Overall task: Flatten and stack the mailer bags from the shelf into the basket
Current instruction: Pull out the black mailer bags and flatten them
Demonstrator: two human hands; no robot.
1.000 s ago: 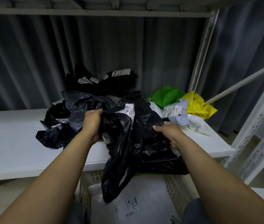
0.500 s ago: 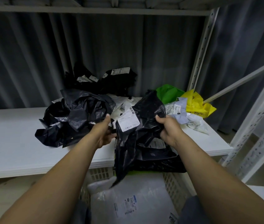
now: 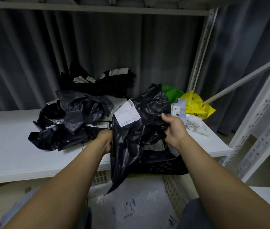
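- Holds a crumpled black mailer bag [image 3: 140, 129] up over the front edge of the white shelf [image 3: 7, 146], spread between both hands.
- Grips the bag's left edge with the left hand [image 3: 105, 140], fingers curled out of sight behind the film.
- Clasps the right edge with the right hand [image 3: 174, 129], thumb on top, fingers tucked beneath.
- Shows a white shipping label [image 3: 127, 114] facing up, just above the left hand.
- Lets the bag's tail hang below both hands, over the white perforated basket [image 3: 172, 187] and a pale mailer [image 3: 139, 204] lying flat inside.
- Leaves a heap of black bags [image 3: 74, 119] on the shelf, left of and beyond the left hand.
- Leaves a green bag [image 3: 172, 93] and a yellow bag [image 3: 195, 104] beyond the right hand, to its right.
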